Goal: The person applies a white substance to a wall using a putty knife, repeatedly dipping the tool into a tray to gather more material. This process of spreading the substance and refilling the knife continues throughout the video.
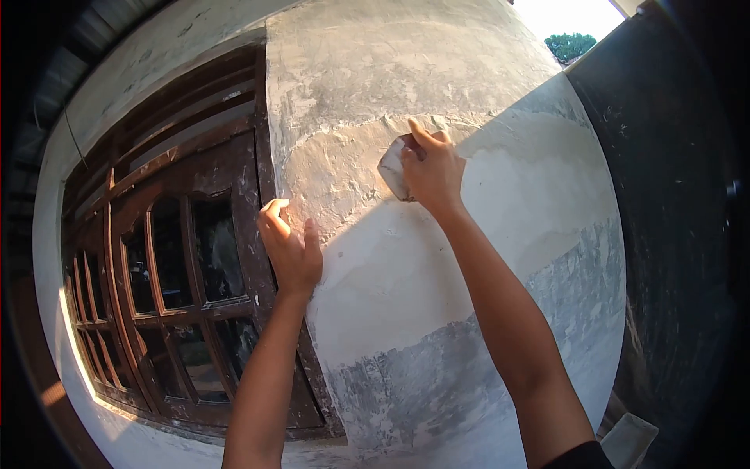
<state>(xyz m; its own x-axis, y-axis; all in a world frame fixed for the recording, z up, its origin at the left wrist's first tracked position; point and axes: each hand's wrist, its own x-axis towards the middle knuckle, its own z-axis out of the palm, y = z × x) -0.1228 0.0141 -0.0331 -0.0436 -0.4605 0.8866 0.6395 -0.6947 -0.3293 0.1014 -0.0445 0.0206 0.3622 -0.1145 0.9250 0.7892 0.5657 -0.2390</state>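
My right hand (436, 168) grips a flat, light-coloured scraper (397, 170) and holds it against the upper part of the plastered wall (406, 289). Around the scraper the plaster is rough and ridged, half in sunlight and half in shade. My left hand (293, 248) is raised beside the window frame's edge, its fingers apart and slightly bent, with nothing visible in it. Whether its fingertips touch the wall is hard to tell.
At the left is a brown wooden window (199, 305) with glass panes, its frame spotted with white. A dark surface (664, 195) stands along the right. A pale container (627, 439) is low at the right, partly cut off.
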